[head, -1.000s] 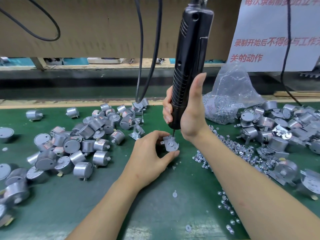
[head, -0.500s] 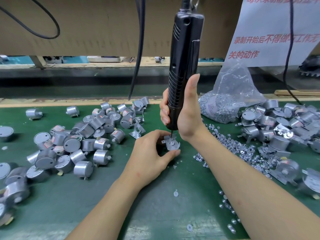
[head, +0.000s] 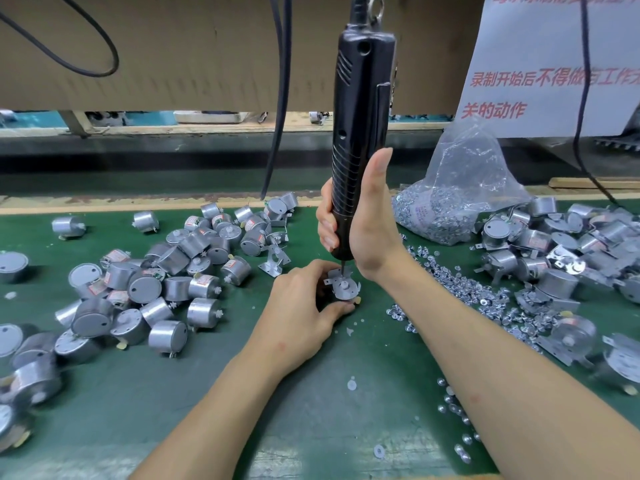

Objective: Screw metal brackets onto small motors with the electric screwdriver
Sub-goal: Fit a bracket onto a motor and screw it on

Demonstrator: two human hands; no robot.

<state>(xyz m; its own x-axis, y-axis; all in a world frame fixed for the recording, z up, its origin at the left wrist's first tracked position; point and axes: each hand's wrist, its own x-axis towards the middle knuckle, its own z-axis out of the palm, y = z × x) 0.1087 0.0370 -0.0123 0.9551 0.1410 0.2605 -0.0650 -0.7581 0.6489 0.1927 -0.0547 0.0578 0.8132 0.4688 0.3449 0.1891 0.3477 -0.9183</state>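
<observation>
My left hand (head: 304,306) grips a small silver motor (head: 344,292) with a metal bracket on top, standing on the green mat (head: 214,393). My right hand (head: 367,230) is wrapped round the lower body of the black electric screwdriver (head: 360,133), which hangs upright from above. Its bit points down onto the bracket's left tab. A loose bracket (head: 275,260) lies just left of the held motor.
A heap of bare motors (head: 149,289) covers the mat's left side. Motors with brackets (head: 554,251) pile up on the right. Loose screws (head: 464,292) spread beside a clear bag of screws (head: 453,199). Black cables (head: 277,98) hang at the back.
The screwdriver has swung from tilted to nearly upright and shifted a little left, its bit staying on the bracket. My left hand keeps its grip on the motor.
</observation>
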